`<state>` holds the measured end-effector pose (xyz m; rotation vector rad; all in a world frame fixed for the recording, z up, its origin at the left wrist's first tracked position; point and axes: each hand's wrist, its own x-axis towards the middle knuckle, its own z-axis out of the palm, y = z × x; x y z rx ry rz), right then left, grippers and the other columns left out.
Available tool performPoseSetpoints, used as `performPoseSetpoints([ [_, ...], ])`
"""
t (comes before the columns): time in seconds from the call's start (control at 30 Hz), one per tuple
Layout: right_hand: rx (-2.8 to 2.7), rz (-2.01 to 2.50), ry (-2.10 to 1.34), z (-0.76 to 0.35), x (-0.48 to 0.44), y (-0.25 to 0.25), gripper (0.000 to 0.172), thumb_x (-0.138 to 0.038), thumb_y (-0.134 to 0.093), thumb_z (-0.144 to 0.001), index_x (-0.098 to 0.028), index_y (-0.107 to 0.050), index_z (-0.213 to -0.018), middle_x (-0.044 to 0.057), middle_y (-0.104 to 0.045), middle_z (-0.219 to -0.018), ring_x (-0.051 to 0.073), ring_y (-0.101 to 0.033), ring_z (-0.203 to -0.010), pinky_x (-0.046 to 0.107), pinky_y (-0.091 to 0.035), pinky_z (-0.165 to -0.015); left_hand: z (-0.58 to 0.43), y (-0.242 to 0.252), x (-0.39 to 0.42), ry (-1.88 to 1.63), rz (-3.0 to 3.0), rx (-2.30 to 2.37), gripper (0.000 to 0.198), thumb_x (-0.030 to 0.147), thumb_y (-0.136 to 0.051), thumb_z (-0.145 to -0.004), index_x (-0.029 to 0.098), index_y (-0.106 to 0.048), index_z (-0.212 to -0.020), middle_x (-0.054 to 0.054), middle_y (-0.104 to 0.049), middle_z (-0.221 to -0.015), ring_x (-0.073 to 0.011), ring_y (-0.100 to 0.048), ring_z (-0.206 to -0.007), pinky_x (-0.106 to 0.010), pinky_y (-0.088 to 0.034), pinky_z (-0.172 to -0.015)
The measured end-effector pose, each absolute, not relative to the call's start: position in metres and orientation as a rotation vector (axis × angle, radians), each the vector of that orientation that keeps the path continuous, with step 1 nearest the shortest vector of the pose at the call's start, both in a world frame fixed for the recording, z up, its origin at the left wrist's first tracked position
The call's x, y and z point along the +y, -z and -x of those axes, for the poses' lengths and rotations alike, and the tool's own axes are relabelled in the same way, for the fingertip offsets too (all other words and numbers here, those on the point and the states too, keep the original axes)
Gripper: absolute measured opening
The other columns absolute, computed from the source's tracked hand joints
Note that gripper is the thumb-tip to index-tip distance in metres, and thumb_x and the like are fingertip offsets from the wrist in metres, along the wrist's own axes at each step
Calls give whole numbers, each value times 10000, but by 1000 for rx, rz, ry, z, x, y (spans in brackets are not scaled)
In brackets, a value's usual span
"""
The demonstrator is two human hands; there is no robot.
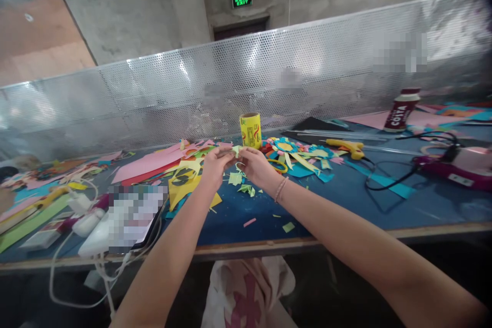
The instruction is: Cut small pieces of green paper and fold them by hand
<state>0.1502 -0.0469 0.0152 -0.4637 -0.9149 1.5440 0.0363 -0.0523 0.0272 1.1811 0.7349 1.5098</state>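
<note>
Both my hands meet above the middle of the blue table (334,200). My left hand (214,166) and my right hand (255,166) pinch the same small pale green paper piece (237,150) between their fingertips. More light green scraps (235,178) lie on the table just under my hands. A bead bracelet sits on my right wrist. Scissors with yellow handles (278,165) lie just right of my right hand. A yellow roll (250,130) stands upright behind my hands.
Coloured paper sheets and cut-outs (161,161) cover the table's left and centre. A yellow glue gun (348,147) with a black cable lies to the right, a dark bottle (402,110) farther back. White cables and chargers (90,223) sit at the left front. A perforated metal screen (246,87) backs the table.
</note>
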Motion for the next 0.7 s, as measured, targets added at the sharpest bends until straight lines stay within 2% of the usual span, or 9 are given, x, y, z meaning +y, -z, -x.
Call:
performPoseSetpoints([
  [0.17, -999, 475, -1429, -149, -45, -14, 229, -255, -732, -577, -167, -521, -570, -50, -493, -572, 62, -450, -559, 223, -336, -542, -36, -26, -52, -1514, -1196, 733, 248, 211, -731, -532, 143, -629, -748, -24, -648, -696, -128, -601, -646, -317, -477, -722],
  [0.37, -1012, 516, -1425, -149, -49, -18, 191, -270, -727, -582, -162, -570, -584, -34, -531, -594, 73, -478, -582, 233, -337, -550, -38, -25, -51, -1561, -1178, 742, 204, 215, -726, -533, 145, -641, -705, -24, -644, -673, -145, -615, -664, -314, -488, -708],
  [0.53, -1027, 541, -1449, -150, -48, -17, 175, -256, -724, -577, -161, -579, -589, -17, -563, -633, 86, -498, -615, 248, -352, -582, -38, -24, -51, -1571, -1193, 743, 201, 224, -719, -552, 148, -653, -726, -40, -660, -740, -145, -622, -685, -338, -489, -745],
  [0.7, -1071, 587, -1407, -150, -47, -16, 193, -297, -715, -597, -158, -582, -598, -9, -566, -651, 88, -497, -629, 245, -351, -583, -37, -23, -50, -1592, -1198, 771, 198, 233, -718, -546, 148, -655, -714, -32, -651, -698, -153, -623, -665, -351, -492, -738],
])
